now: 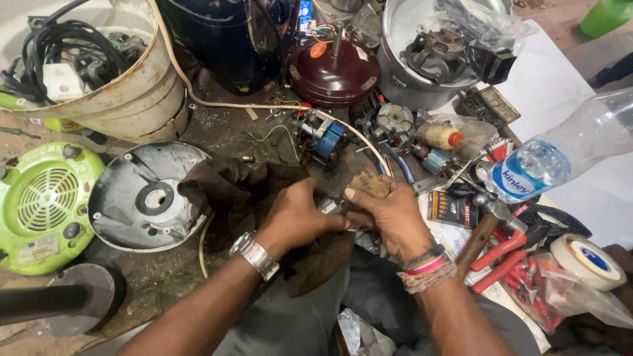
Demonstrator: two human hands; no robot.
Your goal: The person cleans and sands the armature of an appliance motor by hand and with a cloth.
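Note:
My left hand (297, 214) and my right hand (389, 217) meet over a dark brown rag (231, 188) on the cluttered workbench. Between them sits a small metal part (330, 206), mostly hidden by the fingers; the left hand grips it. My right hand presses a small brown piece of sandpaper (369, 182) against that part with the thumb on top. A metal watch is on my left wrist and coloured bands are on my right wrist.
A round grey metal cover (142, 198) lies left, beside a green fan housing (43, 204). A bucket of cables (99, 72) stands behind. A maroon motor dome (333, 72), a hammer (484, 231), red-handled pliers (504, 254), a tape roll (587, 260) and a plastic bottle (560, 155) crowd the right.

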